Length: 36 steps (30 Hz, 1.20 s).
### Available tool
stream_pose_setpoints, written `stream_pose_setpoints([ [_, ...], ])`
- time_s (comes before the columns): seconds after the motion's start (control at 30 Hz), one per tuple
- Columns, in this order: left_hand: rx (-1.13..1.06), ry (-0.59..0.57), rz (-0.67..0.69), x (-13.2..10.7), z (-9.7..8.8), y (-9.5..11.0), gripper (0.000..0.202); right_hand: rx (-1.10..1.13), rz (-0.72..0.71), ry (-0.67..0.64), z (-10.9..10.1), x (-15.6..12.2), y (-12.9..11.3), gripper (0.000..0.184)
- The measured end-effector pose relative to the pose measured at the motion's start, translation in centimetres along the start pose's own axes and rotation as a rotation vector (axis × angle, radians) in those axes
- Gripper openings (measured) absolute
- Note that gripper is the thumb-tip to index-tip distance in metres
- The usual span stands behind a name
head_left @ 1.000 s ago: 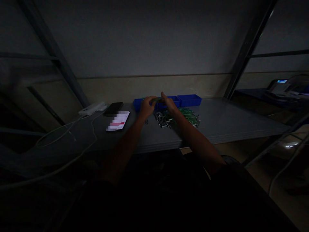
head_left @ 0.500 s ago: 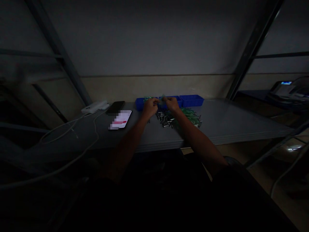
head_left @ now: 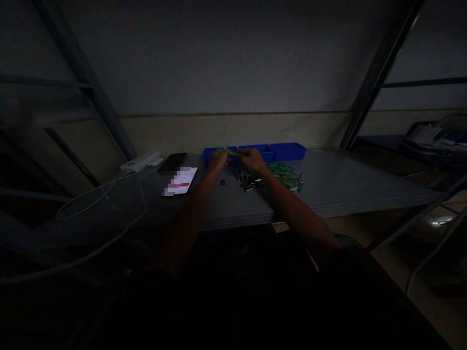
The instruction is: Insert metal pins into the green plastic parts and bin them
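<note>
Both our left hand [head_left: 218, 162] and our right hand [head_left: 252, 160] seem to pinch a small greenish piece [head_left: 234, 153] between them, near the blue bins [head_left: 290, 154]. We appear mid-handling; the next move likely calls for light, steady pressure.

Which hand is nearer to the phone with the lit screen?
Left. The left hand is to the right of the lit-screen phone and farther back; the right hand is even farther right, by the green-and-metal pile.
</note>
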<state>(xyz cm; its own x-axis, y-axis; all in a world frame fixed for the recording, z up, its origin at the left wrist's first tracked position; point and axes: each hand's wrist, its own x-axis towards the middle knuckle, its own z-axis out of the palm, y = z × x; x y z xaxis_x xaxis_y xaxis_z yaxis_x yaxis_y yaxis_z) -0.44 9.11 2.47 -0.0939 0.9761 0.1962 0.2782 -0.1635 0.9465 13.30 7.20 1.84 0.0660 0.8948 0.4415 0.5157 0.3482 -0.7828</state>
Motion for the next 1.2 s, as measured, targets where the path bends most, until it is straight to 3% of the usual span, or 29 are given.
stream_pose_setpoints([
  [0.1, -0.015, -0.04, -0.007, -0.6, 0.1, 0.4, 0.016, -0.036, -0.03, -0.001, -0.2, -0.1, 0.1, 0.034],
  [0.23, -0.06, -0.085, 0.008, -0.5, 0.4, 0.2, 0.011, -0.189, -0.064, -0.072, -0.2, -0.5, -0.2, 0.042],
  [0.37, -0.056, -0.047, 0.035, -0.1, 0.6, -0.1, 0.008, -0.241, -0.081, -0.136, 0.0, -1.1, -1.0, 0.048],
  [0.53, -0.037, 0.03, 0.099, 0.5, 0.7, -0.6, 0.01, -0.116, -0.058, -0.131, 0.4, -1.0, -1.0, 0.043],
  [0.63, 0.049, 0.048, 0.217, 0.7, 0.8, -1.0, 0.017, -0.001, 0.014, -0.117, 0.6, -0.7, -0.8, 0.037],
  [0.83, 0.187, -0.048, 0.478, 0.1, 0.7, -0.7, 0.021, 0.309, 0.297, -0.091, 0.0, -0.3, -0.7, 0.071],
  [1.0, 0.307, -0.001, 0.572, 0.0, 0.6, -0.5, 0.019, 0.305, 0.262, -0.054, 0.0, 0.0, 0.0, 0.052],
  [1.2, 0.341, 0.064, 0.509, 0.4, 0.7, -1.1, 0.023, 0.089, 0.192, 0.068, 0.0, 0.2, 0.0, 0.041],
])
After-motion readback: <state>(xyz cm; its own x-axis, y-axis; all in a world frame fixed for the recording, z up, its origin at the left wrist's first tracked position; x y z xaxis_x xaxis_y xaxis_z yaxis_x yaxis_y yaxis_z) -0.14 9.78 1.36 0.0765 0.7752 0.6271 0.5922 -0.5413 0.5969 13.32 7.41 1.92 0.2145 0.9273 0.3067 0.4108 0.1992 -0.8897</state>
